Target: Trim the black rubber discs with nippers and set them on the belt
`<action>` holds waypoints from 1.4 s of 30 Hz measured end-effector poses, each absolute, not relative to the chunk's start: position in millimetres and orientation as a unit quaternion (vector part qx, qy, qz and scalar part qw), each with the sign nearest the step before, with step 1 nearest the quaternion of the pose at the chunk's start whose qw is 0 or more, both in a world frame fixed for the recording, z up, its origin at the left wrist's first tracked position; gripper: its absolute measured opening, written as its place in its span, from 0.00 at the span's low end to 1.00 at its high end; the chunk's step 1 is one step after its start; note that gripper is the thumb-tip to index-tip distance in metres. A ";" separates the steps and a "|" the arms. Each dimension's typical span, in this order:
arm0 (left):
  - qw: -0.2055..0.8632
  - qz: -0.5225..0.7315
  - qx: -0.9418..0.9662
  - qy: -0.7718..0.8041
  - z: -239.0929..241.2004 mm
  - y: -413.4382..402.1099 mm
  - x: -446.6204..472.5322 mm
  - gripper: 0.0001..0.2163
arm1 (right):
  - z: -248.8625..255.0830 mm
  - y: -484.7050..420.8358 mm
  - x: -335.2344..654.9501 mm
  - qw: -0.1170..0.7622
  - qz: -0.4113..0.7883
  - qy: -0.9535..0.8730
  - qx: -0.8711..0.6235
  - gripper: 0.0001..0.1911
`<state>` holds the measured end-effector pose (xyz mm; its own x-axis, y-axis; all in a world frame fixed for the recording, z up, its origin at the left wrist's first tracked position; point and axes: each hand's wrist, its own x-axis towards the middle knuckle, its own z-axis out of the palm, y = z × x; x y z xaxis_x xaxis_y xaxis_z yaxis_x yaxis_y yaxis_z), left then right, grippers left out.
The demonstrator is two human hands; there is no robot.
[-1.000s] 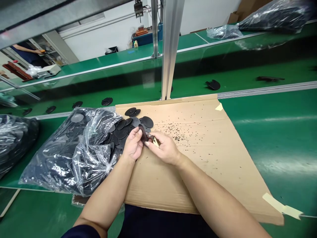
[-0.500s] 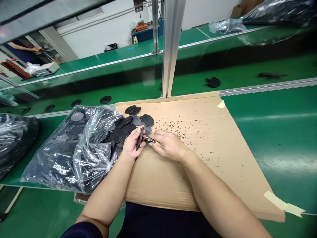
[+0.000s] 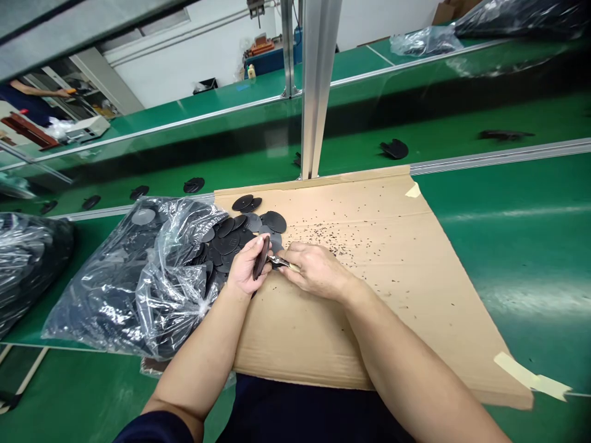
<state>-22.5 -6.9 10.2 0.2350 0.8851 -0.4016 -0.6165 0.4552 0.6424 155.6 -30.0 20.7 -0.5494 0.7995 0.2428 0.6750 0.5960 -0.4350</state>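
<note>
My left hand [image 3: 247, 267] grips a round black plastic disc [image 3: 261, 258] by its edge, tilted nearly upright. Closed around the handles of small metal nippers [image 3: 279, 261] is my right hand [image 3: 314, 269]. The nippers' jaws point left, at the disc's side; whether they touch it I cannot tell. Beyond my left hand, a heap of black discs [image 3: 226, 243] spills from a clear plastic bag [image 3: 115, 277] onto a cardboard sheet [image 3: 300, 344]. Tiny black bits [image 3: 332, 237] lie scattered over the cardboard past my right hand.
An upright metal post [image 3: 318, 92] stands behind the cardboard. Several black parts lie along a green conveyor belt [image 3: 258, 166] at the back. Another filled bag [image 3: 32, 264] sits at far left. Tape [image 3: 530, 375] holds the cardboard's near right corner. A person's arm [image 3: 41, 90] shows at upper left.
The disc in my left hand has turned slightly, showing more of its face. Both hands stay in nearly the same place, and the view has shifted a little.
</note>
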 end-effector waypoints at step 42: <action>0.663 0.639 0.212 0.328 4.1 -7.1 -19.4 0.14 | -5.7 -17.4 151.9 0.423 0.125 -0.686 -0.579 0.12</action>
<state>-19.4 -7.1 4.1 -0.0316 0.9861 -0.1633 -0.7080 0.0933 0.7000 151.9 -17.4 -5.7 0.0276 0.8996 0.4359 0.6880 0.2993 -0.6611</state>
